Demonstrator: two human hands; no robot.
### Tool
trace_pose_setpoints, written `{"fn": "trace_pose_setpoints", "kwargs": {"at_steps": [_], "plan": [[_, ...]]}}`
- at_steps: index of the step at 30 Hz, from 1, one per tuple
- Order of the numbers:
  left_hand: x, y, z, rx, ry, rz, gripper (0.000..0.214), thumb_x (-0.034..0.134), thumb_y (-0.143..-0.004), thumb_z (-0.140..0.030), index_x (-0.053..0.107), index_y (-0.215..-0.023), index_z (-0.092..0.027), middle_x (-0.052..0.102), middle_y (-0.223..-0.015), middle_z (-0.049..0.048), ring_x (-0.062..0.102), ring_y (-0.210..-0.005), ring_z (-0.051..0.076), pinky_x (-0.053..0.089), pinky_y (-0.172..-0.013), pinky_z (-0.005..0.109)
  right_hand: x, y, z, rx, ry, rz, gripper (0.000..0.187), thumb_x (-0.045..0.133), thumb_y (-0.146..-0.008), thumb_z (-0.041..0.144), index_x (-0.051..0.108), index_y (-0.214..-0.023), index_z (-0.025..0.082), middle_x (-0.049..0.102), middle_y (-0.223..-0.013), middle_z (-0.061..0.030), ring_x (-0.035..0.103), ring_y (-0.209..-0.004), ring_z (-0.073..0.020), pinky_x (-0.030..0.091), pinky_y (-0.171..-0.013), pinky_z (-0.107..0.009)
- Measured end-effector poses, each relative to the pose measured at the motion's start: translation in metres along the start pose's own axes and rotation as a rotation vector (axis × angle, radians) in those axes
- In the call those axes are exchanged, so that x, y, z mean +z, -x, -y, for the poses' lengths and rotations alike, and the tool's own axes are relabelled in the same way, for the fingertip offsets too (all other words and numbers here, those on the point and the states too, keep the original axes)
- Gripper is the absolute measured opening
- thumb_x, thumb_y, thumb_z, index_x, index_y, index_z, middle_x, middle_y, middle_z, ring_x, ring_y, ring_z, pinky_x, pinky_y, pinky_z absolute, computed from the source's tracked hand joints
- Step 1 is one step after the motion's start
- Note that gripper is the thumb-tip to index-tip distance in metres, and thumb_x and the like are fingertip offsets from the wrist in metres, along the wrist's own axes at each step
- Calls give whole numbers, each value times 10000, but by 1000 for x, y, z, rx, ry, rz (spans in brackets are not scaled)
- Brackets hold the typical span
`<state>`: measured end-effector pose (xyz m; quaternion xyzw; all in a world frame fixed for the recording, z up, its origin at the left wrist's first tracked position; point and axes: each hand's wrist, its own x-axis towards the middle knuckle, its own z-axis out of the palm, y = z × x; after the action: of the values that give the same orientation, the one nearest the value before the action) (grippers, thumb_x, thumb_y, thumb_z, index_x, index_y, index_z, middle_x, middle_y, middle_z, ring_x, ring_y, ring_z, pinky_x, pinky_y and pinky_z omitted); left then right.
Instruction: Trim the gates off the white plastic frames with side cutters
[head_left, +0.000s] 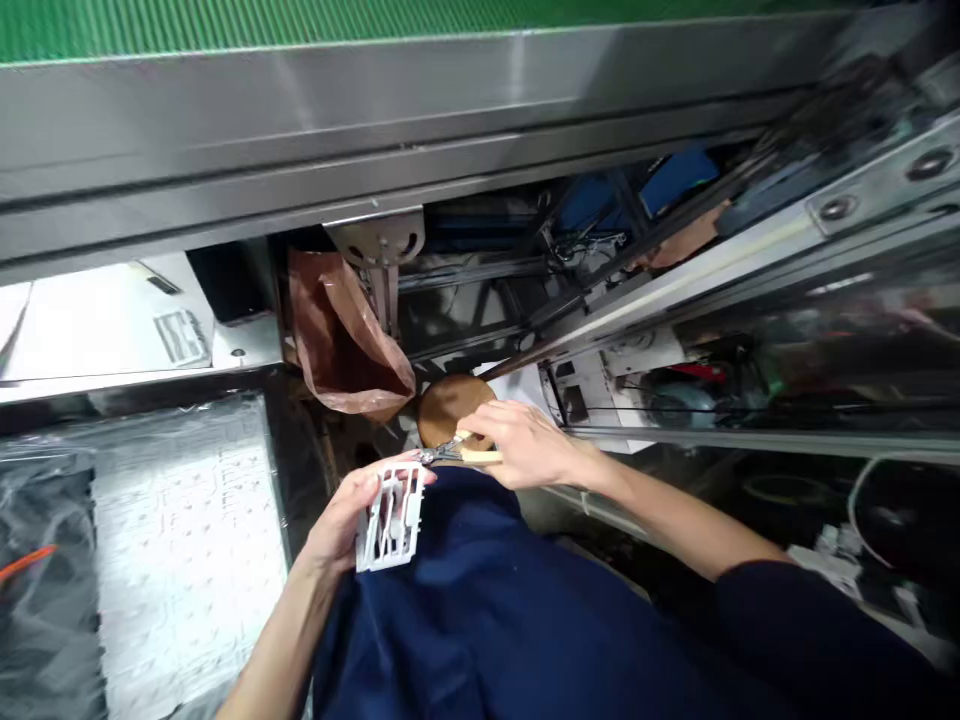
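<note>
Gripping a white plastic frame [391, 518] in my closed left grip [351, 518], while my closed right grip [527, 445] holds small pliers [459, 450] at its top corner; no piece looks removed yet.

The left hand [360, 515] is cupping upward just left of lower centre of the frame, its fingers curling inward, with its bare forearm [277, 640] rising from the bottom left. The right hand [529, 445] is bending downward at centre, close to the left, its bare forearm [675, 520] stretching from a dark sleeve [787, 610] at lower right.
</note>
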<state>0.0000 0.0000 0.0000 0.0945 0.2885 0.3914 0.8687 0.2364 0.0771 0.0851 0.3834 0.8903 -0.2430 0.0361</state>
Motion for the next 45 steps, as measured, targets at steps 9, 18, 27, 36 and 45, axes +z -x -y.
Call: {"fn": "trace_pose_setpoints", "kwargs": {"at_steps": [9,18,27,36,45], "plan": [[3,1,0,-7,19,16,521,741,-703,-359,623,-1141,-102,687,-1010,158,665,-714,180,547,-623,212,-4,-4,0,-50,35,26,276,548,-791,366,583,-991,180,587,-820,-33,511,-741,-163,313,-655,-273],[0,3,1,-29,43,42,483,744,-702,-327,641,-1114,-95,689,-989,175,674,-703,191,546,-606,209,-13,-6,6,8,0,106,186,536,-757,260,614,-914,198,612,-775,-19,515,-664,-138,223,-532,-250],[1,1,1,-3,64,33,465,750,-689,-318,657,-1084,-90,698,-970,159,666,-669,183,560,-596,226,5,-5,7,139,-322,37,121,517,-809,296,550,-825,181,555,-665,30,442,-573,-74,276,-549,-193],[2,-2,-1,-2,62,19,432,688,-757,-340,638,-1110,-96,690,-989,155,658,-684,179,556,-594,224,-1,-15,15,159,-395,-62,95,546,-794,264,537,-843,183,570,-736,21,493,-656,-93,314,-596,-197],[7,-5,1,-13,11,41,296,646,-795,-348,612,-966,-109,685,-904,129,612,-592,129,511,-524,184,0,-47,28,-13,-591,-7,212,609,-775,322,562,-933,188,612,-806,13,550,-695,-99,371,-655,-197]]}}
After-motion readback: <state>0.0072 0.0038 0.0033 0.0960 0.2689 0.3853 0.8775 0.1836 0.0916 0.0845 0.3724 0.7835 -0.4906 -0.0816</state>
